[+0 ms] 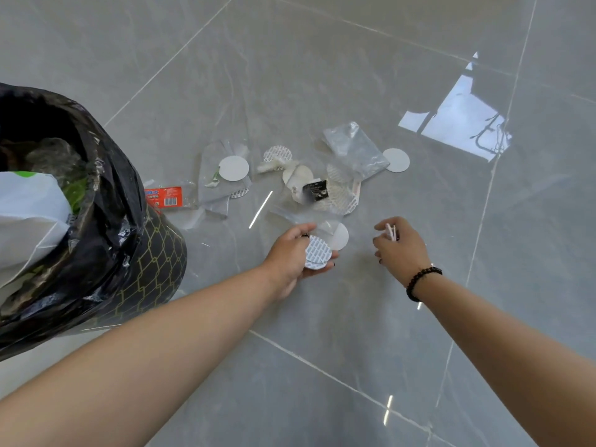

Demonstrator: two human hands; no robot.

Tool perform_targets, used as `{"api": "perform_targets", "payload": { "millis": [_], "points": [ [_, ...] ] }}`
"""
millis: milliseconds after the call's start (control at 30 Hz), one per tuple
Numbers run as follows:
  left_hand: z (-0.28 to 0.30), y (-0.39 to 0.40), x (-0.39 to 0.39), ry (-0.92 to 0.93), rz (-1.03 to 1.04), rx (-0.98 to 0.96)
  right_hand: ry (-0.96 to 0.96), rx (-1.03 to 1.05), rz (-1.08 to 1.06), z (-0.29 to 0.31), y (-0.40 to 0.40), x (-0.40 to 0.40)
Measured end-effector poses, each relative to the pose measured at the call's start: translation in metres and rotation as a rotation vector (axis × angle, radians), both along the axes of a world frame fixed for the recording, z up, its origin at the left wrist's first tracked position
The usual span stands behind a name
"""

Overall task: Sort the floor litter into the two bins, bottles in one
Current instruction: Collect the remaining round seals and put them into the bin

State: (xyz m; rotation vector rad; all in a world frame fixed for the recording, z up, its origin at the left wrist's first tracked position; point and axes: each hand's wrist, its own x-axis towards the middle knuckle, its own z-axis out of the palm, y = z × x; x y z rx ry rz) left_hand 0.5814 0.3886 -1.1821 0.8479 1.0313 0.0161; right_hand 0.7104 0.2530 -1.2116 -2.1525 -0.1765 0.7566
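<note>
Holding a stack of round white printed seal discs (317, 253) face-up, the left hand (292, 256) hovers above the grey tiled floor (322, 366). The right hand (400, 250) pinches thin white discs (391, 232) edge-on. Clear plastic wrappers (354, 148) and more discs lie just beyond; a black-bagged patterned bin (96, 253) stands left.

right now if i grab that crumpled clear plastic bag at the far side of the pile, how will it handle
The clear plastic bag looks thin and wrinkled, so it will probably flop and crumple rather than hold shape. It seems very light and may drift. It overlaps the round white disc, so lifting it might nudge that.
</note>
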Motion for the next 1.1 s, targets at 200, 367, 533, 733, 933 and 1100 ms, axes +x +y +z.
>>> {"api": "perform_targets", "payload": {
  "millis": [200, 367, 533, 733, 933, 1100],
  "points": [
    [0.011, 0.026, 0.023, -0.055, 0.068, 0.070, -0.206, -0.249, 0.420, -0.002, 0.024, -0.005],
    [0.012, 0.042, 0.025, -0.084, 0.108, 0.127, -0.266, -0.275, 0.476, -0.008, 0.051, -0.011],
    [0.000, 0.042, 0.015, -0.030, 0.097, 0.162, -0.311, -0.283, 0.494, -0.007, 0.055, -0.012],
    [-0.008, 0.032, 0.019, -0.017, 0.049, 0.171, -0.245, -0.171, 0.406, -0.002, 0.038, -0.011],
    [-0.005, 0.023, 0.022, -0.006, -0.021, 0.178, 0.046, 0.095, 0.048, -0.001, 0.036, 0.015],
    [0.001, 0.028, 0.012, 0.017, -0.051, 0.209, -0.136, -0.012, -0.017, 0.007, 0.059, 0.044]
  ]
}}
